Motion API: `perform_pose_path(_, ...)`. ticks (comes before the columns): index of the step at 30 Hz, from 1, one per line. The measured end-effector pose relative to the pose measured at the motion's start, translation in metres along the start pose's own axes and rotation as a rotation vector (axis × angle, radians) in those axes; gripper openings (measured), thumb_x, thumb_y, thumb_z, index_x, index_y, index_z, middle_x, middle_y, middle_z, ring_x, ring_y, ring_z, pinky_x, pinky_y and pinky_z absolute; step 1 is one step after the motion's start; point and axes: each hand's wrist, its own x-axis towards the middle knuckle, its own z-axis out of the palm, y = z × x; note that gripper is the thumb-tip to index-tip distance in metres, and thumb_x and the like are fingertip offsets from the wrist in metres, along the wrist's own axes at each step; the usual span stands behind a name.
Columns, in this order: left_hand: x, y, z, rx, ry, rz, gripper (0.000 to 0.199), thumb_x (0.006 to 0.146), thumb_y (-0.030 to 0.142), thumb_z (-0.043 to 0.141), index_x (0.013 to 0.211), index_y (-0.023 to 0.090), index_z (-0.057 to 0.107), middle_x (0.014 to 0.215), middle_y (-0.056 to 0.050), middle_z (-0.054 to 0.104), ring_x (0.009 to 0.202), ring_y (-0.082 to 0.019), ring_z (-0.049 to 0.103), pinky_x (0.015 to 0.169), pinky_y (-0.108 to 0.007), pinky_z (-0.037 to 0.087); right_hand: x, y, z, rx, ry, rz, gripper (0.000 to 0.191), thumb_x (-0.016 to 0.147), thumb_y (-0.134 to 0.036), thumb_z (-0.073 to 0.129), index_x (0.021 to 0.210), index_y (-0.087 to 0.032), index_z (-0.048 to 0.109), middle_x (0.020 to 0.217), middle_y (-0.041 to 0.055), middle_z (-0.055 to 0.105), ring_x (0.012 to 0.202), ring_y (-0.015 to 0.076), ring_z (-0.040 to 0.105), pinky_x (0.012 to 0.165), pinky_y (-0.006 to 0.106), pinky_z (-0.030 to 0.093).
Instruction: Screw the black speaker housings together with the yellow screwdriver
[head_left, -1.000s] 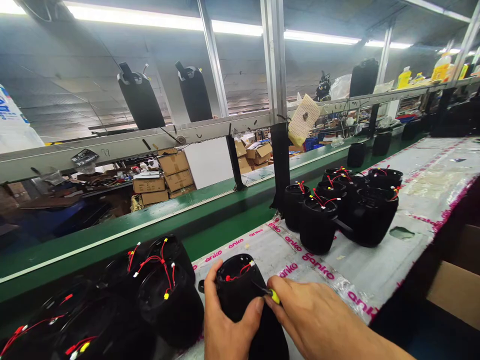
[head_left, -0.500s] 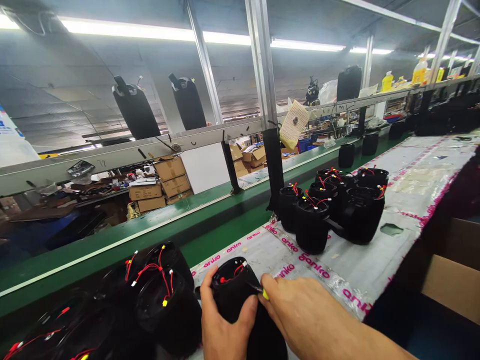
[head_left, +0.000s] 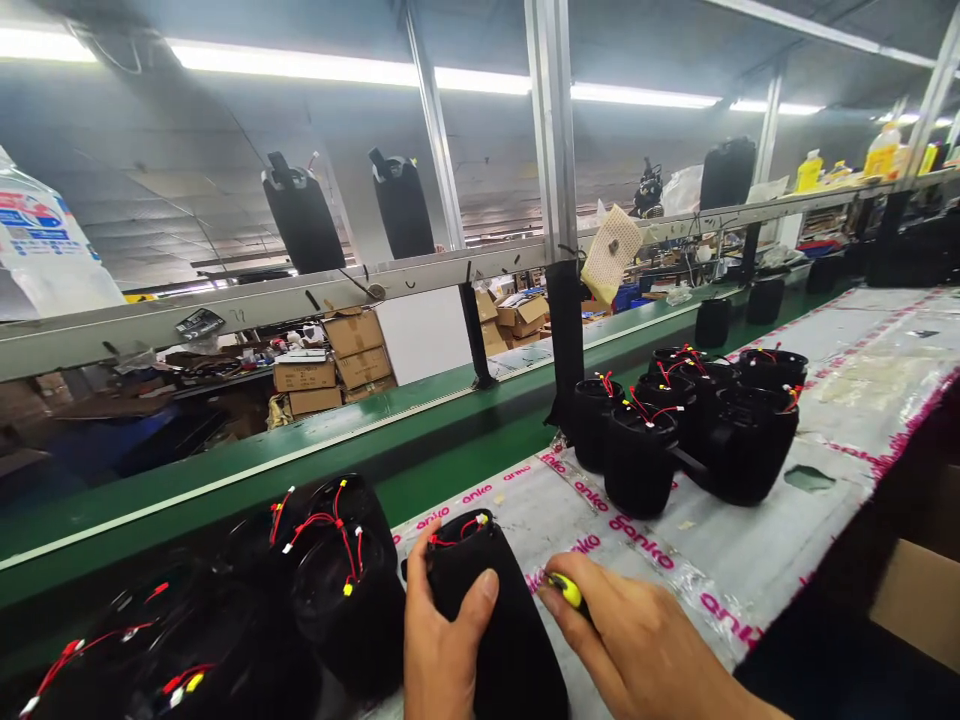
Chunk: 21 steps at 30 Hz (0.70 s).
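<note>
— Since a moment ago, the right hand (head_left: 637,640) has drawn back from the shell (head_left: 480,610); its yellow-tipped tool (head_left: 566,590) was at the shell's side and now sits clear of it, over the wrap (head_left: 720,560).

— And the left hand (head_left: 442,650)?

— Same place as before, wrapped round the shell, thumb pressed flat on the near face, fingers behind. The shell stands at the near edge of the bench, open end up, red wires (head_left: 457,530) showing at the rim.

— How does the right hand hold the tool?

— Pinched between thumb and forefinger, only the yellow end showing. One tool, one shell in hand.

— What else lies about?

— To the left, a pile of black shells (head_left: 337,580) with red wires and yellow plugs; I count two plainly, and more lower left too dark to number. Farther up the bench, a cluster (head_left: 690,430) of about six, standing upright and touching one another. Beyond those, two single ones (head_left: 712,322) near the green belt (head_left: 375,450).

— Overhead?

— Two black housings (head_left: 304,220) lean on the rail, side by side. One perforated pad (head_left: 611,255) hangs by the post (head_left: 555,150). Cardboard boxes (head_left: 352,345), roughly six, are stacked past the belt. Yellow bottles (head_left: 881,150) stand on the far shelf, at least two.
</note>
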Motion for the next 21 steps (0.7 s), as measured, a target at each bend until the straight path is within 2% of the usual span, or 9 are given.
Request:
perform_pose_path(4, -0.002, 0.002, 0.0, 0.01, -0.038, -0.023, 0.074, 0.074, 0.058, 0.074, 0.135, 0.022, 0.054, 0.123, -0.01, 0.069, 0.118, -0.033, 0.065, 0.101, -0.043, 0.052, -0.002, 0.0, -0.009, -0.07, -0.043, -0.067, 0.013, 0.105, -0.023, 0.036, 0.109, -0.022, 0.049, 0.082, 0.0004, 0.069, 0.067, 0.0193, 0.07, 0.056, 0.031, 0.045)
perform_pose_path(8, -0.003, 0.003, 0.005, 0.055, -0.115, -0.03, 0.076, 0.076, 0.059, 0.07, 0.14, 0.025, 0.049, 0.135, -0.01, 0.063, 0.126, -0.034, 0.059, 0.107, -0.046, 0.044, 0.002, -0.001, -0.025, -0.138, -0.045, -0.107, 0.02, 0.097, -0.016, 0.041, 0.115, -0.021, 0.045, 0.082, -0.0004, 0.067, 0.068, 0.0192, 0.068, 0.056, 0.032, 0.044)
perform_pose_path(11, -0.005, 0.004, 0.011, 0.084, -0.177, 0.018, 0.071, 0.076, 0.055, 0.071, 0.136, 0.024, 0.05, 0.13, -0.01, 0.064, 0.123, -0.034, 0.059, 0.108, -0.047, 0.04, 0.009, 0.004, -0.037, -0.229, -0.082, -0.164, 0.018, 0.094, -0.012, 0.046, 0.108, -0.023, 0.046, 0.084, -0.0007, 0.064, 0.069, 0.02, 0.065, 0.057, 0.032, 0.041)
perform_pose_path(15, -0.009, 0.008, 0.018, 0.097, -0.209, 0.053, 0.067, 0.074, 0.053, 0.073, 0.132, 0.024, 0.053, 0.128, -0.008, 0.065, 0.125, -0.033, 0.058, 0.107, -0.046, 0.04, 0.019, 0.012, -0.05, -0.378, -0.127, -0.276, 0.018, 0.091, -0.009, 0.052, 0.101, -0.024, 0.047, 0.079, -0.0015, 0.059, 0.064, 0.0205, 0.058, 0.054, 0.034, 0.035)
perform_pose_path(21, -0.013, 0.012, 0.019, 0.095, -0.257, 0.046, 0.069, 0.074, 0.053, 0.073, 0.134, 0.025, 0.051, 0.131, -0.007, 0.063, 0.126, -0.031, 0.057, 0.109, -0.046, 0.039, 0.024, 0.019, -0.056, -0.429, -0.144, -0.391, 0.034, 0.079, 0.0, 0.06, 0.099, -0.023, 0.047, 0.08, -0.0035, 0.057, 0.063, 0.02, 0.053, 0.053, 0.036, 0.031)
